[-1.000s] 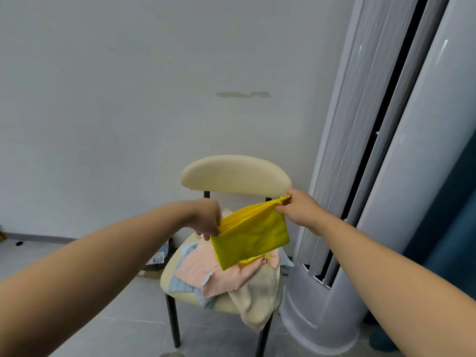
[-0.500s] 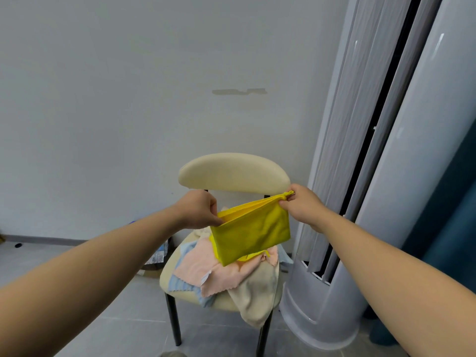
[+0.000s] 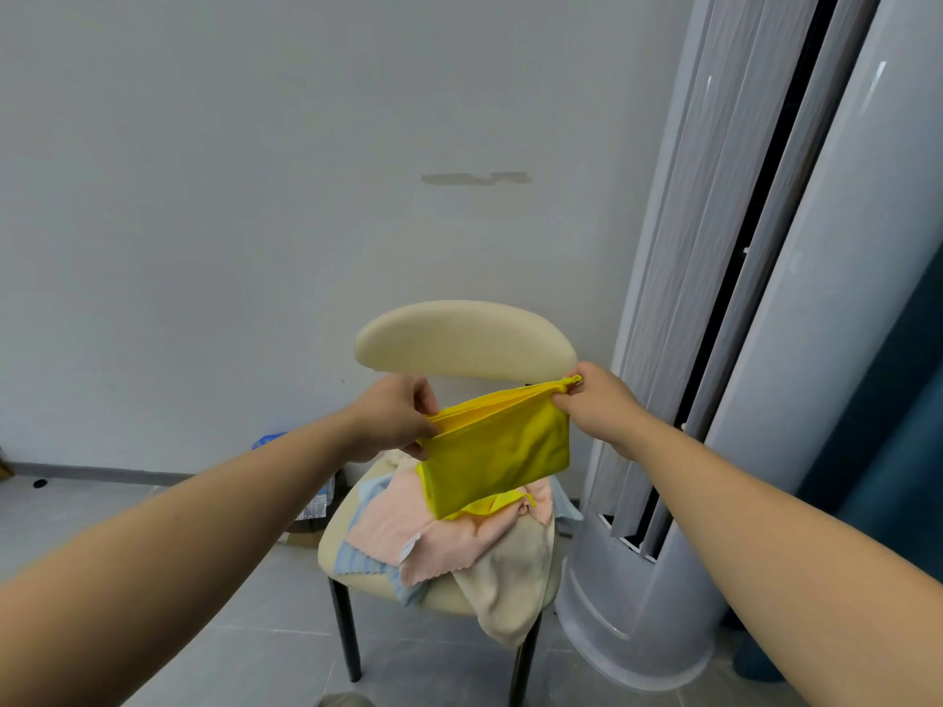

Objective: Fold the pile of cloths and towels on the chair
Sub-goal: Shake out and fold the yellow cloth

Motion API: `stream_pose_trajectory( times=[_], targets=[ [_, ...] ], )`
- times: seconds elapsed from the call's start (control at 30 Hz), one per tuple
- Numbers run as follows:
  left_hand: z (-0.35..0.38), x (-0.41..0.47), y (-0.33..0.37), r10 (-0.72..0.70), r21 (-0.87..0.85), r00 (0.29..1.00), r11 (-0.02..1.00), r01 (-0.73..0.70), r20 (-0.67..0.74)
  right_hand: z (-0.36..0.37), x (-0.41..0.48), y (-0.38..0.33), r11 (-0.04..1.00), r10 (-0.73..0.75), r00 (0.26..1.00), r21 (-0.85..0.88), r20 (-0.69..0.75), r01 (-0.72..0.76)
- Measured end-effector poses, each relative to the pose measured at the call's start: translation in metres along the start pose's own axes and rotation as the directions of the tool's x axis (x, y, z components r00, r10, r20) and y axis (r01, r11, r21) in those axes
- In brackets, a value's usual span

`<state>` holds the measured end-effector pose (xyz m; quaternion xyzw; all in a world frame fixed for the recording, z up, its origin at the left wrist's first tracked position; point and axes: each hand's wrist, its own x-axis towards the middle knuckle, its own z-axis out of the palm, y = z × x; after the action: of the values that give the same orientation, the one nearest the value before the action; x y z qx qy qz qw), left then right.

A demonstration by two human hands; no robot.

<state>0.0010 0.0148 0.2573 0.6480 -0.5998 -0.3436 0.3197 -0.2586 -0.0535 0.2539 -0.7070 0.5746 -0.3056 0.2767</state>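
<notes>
Two bare forearms are reaching forward from the lower corners of the head view. Left hand is pinching the left upper corner of a yellow cloth, fingers closed on its gathered edge. Right hand is pinching the right upper corner of that cloth, thumb and fingers closed tight, a small tuft of fabric sticking out above the grip. The yellow cloth, folded into several layers, is hanging stretched between both hands, its upper edge sloping up toward the right, its lower edge dangling just above the pile. Below it, on the seat of a cream chair, a pink cloth is lying over a light blue cloth, and a beige towel is drooping over the front right edge of the seat. Just beside the chair on the right, a tall grey-white cylindrical unit is standing on the tiled floor. Behind everything, a pale wall is carrying a small scuffed patch above the chair.
</notes>
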Motion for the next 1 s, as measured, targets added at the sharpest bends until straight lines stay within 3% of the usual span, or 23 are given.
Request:
stream_pose_trajectory(
  times=[0.1, 0.2, 0.33, 0.4, 0.47, 0.53, 0.6, 0.67, 0.73, 0.83, 0.9, 1.0],
  targets=[
    [0.002, -0.001, 0.0, -0.133, -0.331, 0.989, 0.932, 0.145, 0.06, 0.0, 0.0, -0.004, 0.999, -0.015, 1.0, 0.042, -0.01, 0.015],
    [0.002, 0.0, -0.004, -0.147, -0.478, 0.983, 0.86, 0.18, 0.107, 0.001, -0.002, -0.01, 0.998, -0.035, 0.999, 0.049, -0.038, 0.037],
    [0.006, -0.001, -0.011, -0.077, -0.302, 0.991, 0.947, 0.107, 0.109, 0.007, -0.006, -0.017, 0.99, -0.14, 0.985, 0.011, -0.1, 0.142],
    [0.013, 0.001, -0.015, -0.114, -0.213, 0.992, 0.97, 0.121, 0.047, 0.012, -0.011, -0.022, 0.983, -0.183, 0.974, -0.001, -0.13, 0.185],
    [0.017, 0.004, -0.019, -0.174, -0.268, 0.985, 0.948, 0.168, 0.004, 0.016, -0.014, -0.027, 0.976, -0.215, 0.961, -0.014, -0.174, 0.216],
    [0.02, 0.004, -0.02, -0.225, -0.438, 0.974, 0.877, 0.2, -0.006, 0.017, -0.017, -0.029, 0.975, -0.219, 0.947, -0.027, -0.235, 0.219],
    [0.023, 0.004, -0.02, -0.285, -0.647, 0.958, 0.735, 0.201, -0.026, 0.017, -0.018, -0.029, 0.977, -0.215, 0.936, -0.056, -0.279, 0.207],
    [0.03, 0.004, -0.018, -0.303, -0.766, 0.947, 0.632, 0.12, -0.102, 0.017, -0.02, -0.029, 0.976, -0.214, 0.932, -0.094, -0.291, 0.195],
    [0.04, 0.002, -0.013, -0.274, -0.676, 0.911, 0.737, -0.008, -0.309, 0.02, -0.022, -0.03, 0.976, -0.209, 0.933, -0.115, -0.292, 0.183],
    [0.051, -0.001, -0.009, -0.132, -0.333, 0.773, 0.937, -0.107, -0.621, 0.026, -0.023, -0.03, 0.98, -0.192, 0.933, -0.104, -0.304, 0.168],
    [0.054, -0.003, -0.009, -0.04, -0.165, 0.727, 0.981, -0.101, -0.685, 0.029, -0.023, -0.028, 0.984, -0.176, 0.932, -0.073, -0.316, 0.161],
    [0.056, -0.001, -0.015, 0.051, 0.004, 0.717, 0.998, -0.067, -0.695, 0.03, -0.022, -0.025, 0.99, -0.14, 0.937, -0.031, -0.32, 0.137]
  ],
)
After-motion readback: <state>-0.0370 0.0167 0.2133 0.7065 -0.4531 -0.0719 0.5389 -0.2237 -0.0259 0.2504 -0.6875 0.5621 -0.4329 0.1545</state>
